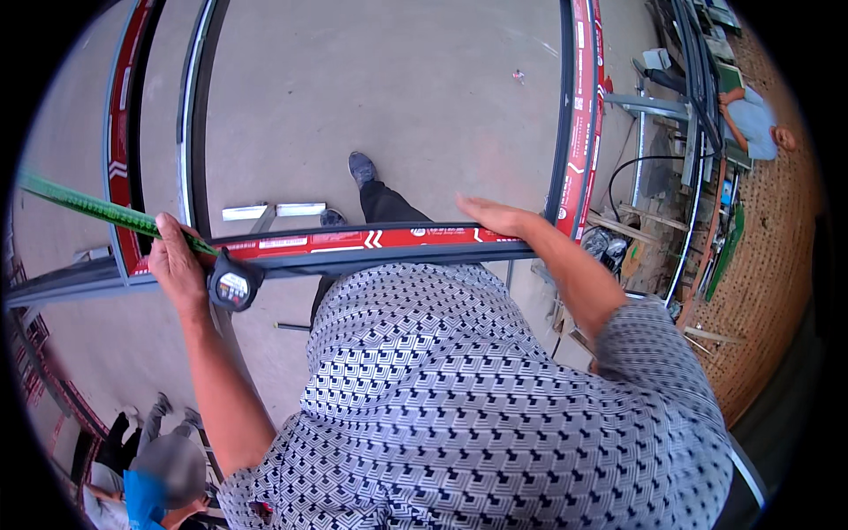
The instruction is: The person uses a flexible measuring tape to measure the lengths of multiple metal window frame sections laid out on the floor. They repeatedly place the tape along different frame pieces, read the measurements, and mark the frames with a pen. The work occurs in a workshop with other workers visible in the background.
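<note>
In front of my waist runs the near bar of a large dark metal frame (309,242), its faces covered with red printed film. My left hand (179,269), at the frame's left corner, is closed on the green blade of a tape measure (97,208). The blade stretches away to the far left, over the frame's left side bars. Beside that hand, the tape's dark case (234,281) hangs against the near bar. My right hand (502,217) rests on the near bar by the right corner, fingers stretched out and holding nothing.
A side bar with red film (583,115) rises from the right corner. Farther right are a cluttered rack (658,177), a black cable (632,162) and a person in light blue (755,124). Other people (146,468) are at the lower left. Short metal pieces (300,209) lie beyond the bar.
</note>
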